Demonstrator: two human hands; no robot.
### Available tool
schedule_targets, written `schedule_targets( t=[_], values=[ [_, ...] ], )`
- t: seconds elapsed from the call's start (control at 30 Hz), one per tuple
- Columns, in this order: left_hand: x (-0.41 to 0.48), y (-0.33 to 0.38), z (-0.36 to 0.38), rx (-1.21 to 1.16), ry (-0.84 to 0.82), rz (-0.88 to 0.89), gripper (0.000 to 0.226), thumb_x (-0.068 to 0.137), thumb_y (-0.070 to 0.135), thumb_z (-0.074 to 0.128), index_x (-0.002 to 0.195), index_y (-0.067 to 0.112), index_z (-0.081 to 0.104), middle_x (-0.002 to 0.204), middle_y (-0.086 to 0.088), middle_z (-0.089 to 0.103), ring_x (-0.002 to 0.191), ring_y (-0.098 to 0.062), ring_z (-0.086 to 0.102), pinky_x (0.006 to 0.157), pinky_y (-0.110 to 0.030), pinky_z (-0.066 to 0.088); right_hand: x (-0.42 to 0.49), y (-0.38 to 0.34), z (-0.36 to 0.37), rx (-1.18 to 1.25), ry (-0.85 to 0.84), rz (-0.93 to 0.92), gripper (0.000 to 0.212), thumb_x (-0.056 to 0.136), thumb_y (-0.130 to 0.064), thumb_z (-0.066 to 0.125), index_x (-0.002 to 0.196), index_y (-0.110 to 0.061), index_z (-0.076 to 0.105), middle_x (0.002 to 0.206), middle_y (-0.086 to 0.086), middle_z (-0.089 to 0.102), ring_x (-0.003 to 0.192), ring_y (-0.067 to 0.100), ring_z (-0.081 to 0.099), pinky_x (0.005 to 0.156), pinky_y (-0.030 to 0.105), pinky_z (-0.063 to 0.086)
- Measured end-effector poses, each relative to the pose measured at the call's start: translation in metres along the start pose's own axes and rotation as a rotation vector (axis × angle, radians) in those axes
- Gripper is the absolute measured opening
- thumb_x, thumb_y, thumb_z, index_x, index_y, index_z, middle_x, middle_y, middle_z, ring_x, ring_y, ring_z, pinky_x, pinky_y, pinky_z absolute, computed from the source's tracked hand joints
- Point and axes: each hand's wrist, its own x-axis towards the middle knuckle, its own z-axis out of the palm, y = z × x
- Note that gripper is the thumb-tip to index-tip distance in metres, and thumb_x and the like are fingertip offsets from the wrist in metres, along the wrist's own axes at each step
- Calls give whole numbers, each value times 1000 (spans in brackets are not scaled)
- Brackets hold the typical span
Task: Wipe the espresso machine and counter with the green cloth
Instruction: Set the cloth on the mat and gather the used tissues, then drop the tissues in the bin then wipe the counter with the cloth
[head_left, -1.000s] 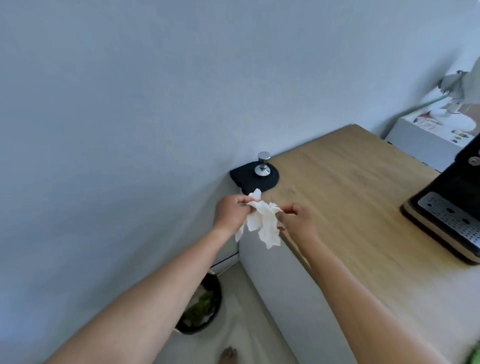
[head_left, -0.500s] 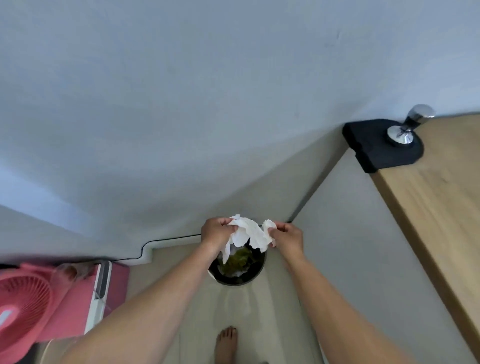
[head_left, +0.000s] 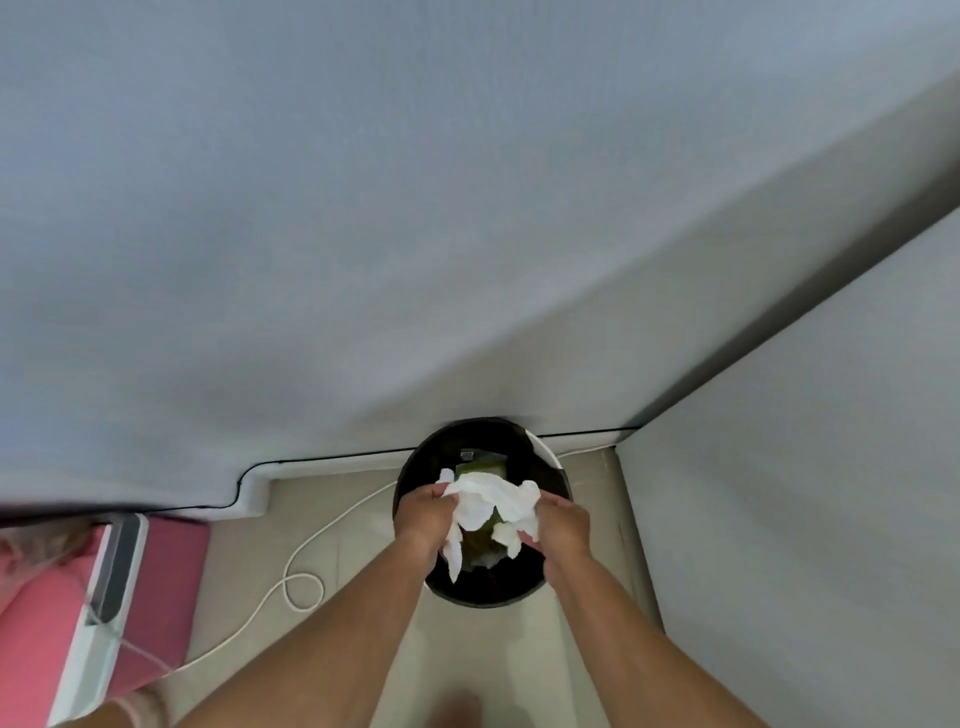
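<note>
A crumpled white paper tissue (head_left: 488, 503) is stretched between my two hands, directly above a round black waste bin (head_left: 556, 483) on the floor. My left hand (head_left: 423, 512) pinches its left end and my right hand (head_left: 562, 522) grips its right end. Inside the bin I see greenish and white rubbish. The espresso machine, the counter top and the green cloth are out of view.
The bin stands against the blue-grey wall (head_left: 363, 234), beside the cabinet's pale side panel (head_left: 810, 467) on the right. A white cable (head_left: 291, 577) loops over the tiled floor. A pink and white appliance (head_left: 114, 587) sits at the lower left.
My view has dropped from the counter down to the floor. Both hands carried the white tissue left and down, off the counter edge to a spot right over the bin.
</note>
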Motion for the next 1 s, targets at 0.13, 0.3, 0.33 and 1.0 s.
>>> schedule_targets(
  t=[0.13, 0.3, 0.33, 1.0],
  values=[
    [29, -9, 7, -140, -132, -155, 37, 98, 13, 48, 132, 28, 51, 126, -8, 58, 114, -30, 54, 99, -48, 45, 33, 17, 8, -53, -39, 37, 30, 99, -12, 46, 120, -21, 66, 119, 7, 65, 100, 28, 61, 71, 35, 55],
    [39, -20, 8, -99, -108, -160, 35, 98, 19, 46, 130, 22, 58, 136, -8, 56, 121, -32, 53, 89, -46, 50, 43, 24, 2, -42, -18, 47, 27, 99, -8, 47, 119, -12, 65, 127, 12, 61, 106, 28, 59, 72, 32, 55],
    [40, -21, 7, -91, -95, -150, 33, 97, 18, 46, 126, 21, 61, 133, -9, 58, 117, -30, 55, 86, -43, 53, 41, 23, 0, -35, -16, 44, 27, 98, -3, 46, 116, -11, 64, 127, 14, 60, 108, 29, 59, 74, 33, 55],
    [-300, 177, 31, 258, -193, 534, 25, 85, 8, 53, 85, 26, 71, 79, 0, 69, 67, -16, 63, 69, -31, 53, -249, -161, -114, -126, 56, -476, 29, 96, -3, 43, 110, -10, 67, 93, 6, 68, 71, 14, 57, 68, 27, 48]
  ],
)
